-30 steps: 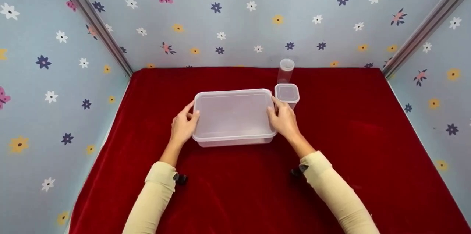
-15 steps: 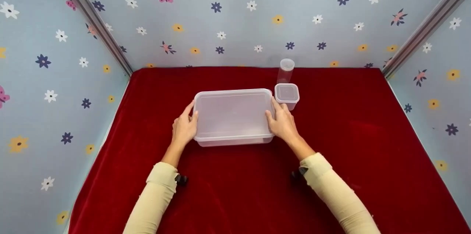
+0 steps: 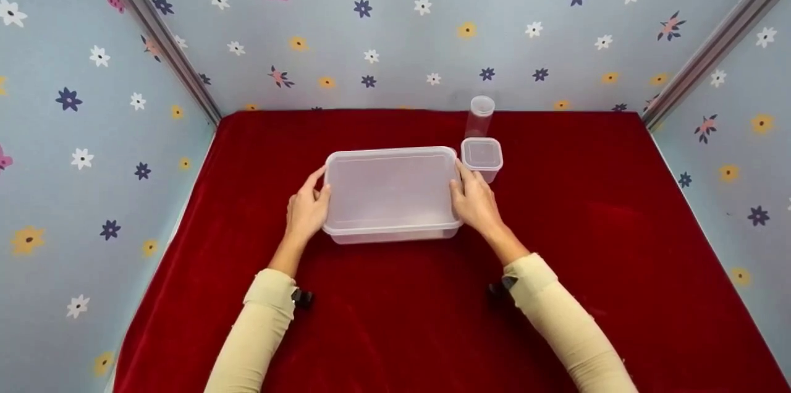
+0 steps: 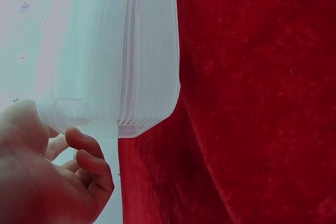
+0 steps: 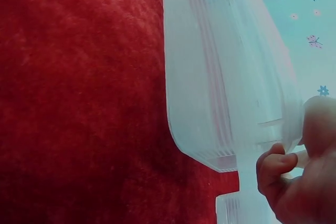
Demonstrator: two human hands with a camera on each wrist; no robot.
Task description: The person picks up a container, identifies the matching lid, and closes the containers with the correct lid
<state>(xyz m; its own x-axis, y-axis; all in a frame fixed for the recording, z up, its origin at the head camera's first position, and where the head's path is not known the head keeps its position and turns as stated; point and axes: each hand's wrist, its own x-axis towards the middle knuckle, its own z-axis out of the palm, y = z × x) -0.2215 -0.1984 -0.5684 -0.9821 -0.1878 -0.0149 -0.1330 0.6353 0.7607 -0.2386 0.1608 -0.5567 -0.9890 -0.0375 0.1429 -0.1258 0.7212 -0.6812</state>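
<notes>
Head view: a person w/ cream long sleeves holds a large rectangular translucent plastic container with lid point(image 3: 390, 193) at its two short ends. The container sits near the centre of a table covered in red velvet cloth point(image 3: 618, 245).

Left hand point(image 3: 307, 211) grasps the container's left end, thumb on the lid edge, fingers curled round the side. Right hand point(image 3: 474, 202) does the same at the right end, thumb over the rim. Both grips are clenched on the container.

Left wrist view: the container's rounded corner point(image 4: 131, 66) shows close up above curled fingers point(image 4: 92, 163), red cloth point(image 4: 252, 98) to the right. Right wrist view: the container's opposite corner point(image 5: 220, 93) w/ curled fingers point(image 5: 275, 169) beneath it; whether the base touches the cloth can't be told.

Just beside the container's far right corner stands a small square translucent plastic tub with lid point(image 3: 481, 157), close to the right hand's fingertips. Directly behind it, near the back wall, a tall clear plastic cylinder point(image 3: 480, 115) stands upright.

Around the table: pale blue walls point(image 3: 395, 28) printed w/ flowers & pink butterflies, metal corner rails point(image 3: 157, 34) at both back corners.
</notes>
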